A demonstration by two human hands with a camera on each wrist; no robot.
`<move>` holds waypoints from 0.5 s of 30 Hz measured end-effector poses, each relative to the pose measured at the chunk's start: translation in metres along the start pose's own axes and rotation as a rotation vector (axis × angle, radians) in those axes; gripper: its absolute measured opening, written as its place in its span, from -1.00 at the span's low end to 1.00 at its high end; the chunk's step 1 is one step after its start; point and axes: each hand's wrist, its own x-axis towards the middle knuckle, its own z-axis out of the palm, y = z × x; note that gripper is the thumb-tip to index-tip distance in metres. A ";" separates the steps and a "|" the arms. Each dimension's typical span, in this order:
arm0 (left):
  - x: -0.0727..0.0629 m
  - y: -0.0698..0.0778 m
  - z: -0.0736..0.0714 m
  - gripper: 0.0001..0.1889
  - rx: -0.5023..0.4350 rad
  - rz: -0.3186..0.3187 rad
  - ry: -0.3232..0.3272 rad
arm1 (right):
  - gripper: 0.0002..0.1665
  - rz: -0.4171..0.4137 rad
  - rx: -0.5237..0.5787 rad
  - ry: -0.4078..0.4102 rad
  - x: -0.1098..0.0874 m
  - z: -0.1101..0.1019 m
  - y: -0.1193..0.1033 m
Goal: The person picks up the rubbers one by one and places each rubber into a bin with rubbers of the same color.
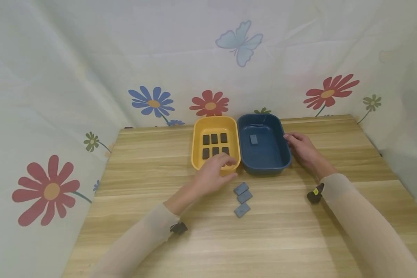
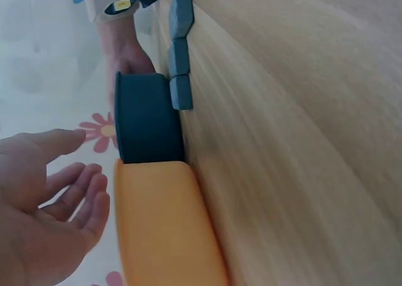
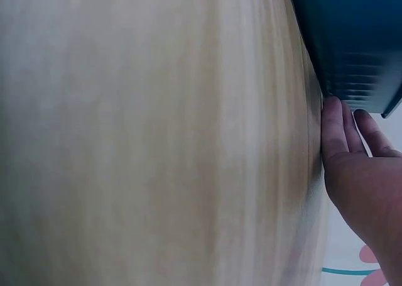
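Right hand point(image 1: 301, 147) with yellow-labelled wristband point(image 1: 314, 196) touches blue bin point(image 1: 265, 154).

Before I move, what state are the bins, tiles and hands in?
Yellow bin: upright, loaded
Blue bin: upright, mostly empty
Left hand: relaxed, empty, over yellow bin's near end
Right hand: fingers extended, against blue bin's outer side
Dark tiles: in rows inside yellow bin, partly hidden
Lone blue-gray tile: lying in blue bin
Three blue-gray tiles: lying on wooden table
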 end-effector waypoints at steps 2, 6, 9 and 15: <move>-0.003 0.003 -0.002 -0.59 -0.008 0.040 -0.010 | -0.36 -0.002 -0.011 0.000 0.000 0.000 0.000; -0.008 0.009 -0.002 -0.57 0.005 0.128 -0.105 | -0.37 -0.005 -0.008 0.004 -0.001 0.000 0.000; -0.012 0.011 0.002 -0.50 0.053 0.170 -0.188 | -0.37 -0.008 -0.015 0.003 -0.001 0.001 0.000; -0.015 0.001 0.020 -0.41 0.077 0.176 -0.295 | -0.39 -0.003 -0.008 0.001 0.001 0.001 0.000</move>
